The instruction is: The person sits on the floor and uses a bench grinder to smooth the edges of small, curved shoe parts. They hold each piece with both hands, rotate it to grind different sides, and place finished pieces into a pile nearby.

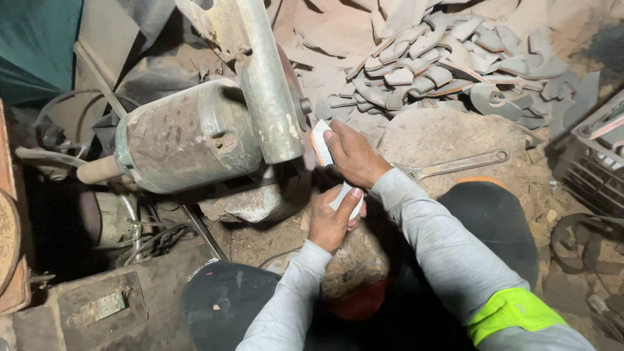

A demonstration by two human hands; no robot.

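Note:
Both my hands hold one flat white curved piece (321,144) against the grinding wheel (294,97) of a dusty motor-driven grinder (188,136). My right hand (354,156) presses the piece's upper end near the wheel. My left hand (331,218) grips its lower end from below. The middle of the piece is hidden under my fingers. A metal guard (270,91) covers most of the wheel.
A heap of similar cut curved pieces (448,65) lies behind on the dusty ground. A metal wrench (455,166) rests on a stone block by my right forearm. A dark crate (595,162) stands at the right; cables (156,240) trail at the left.

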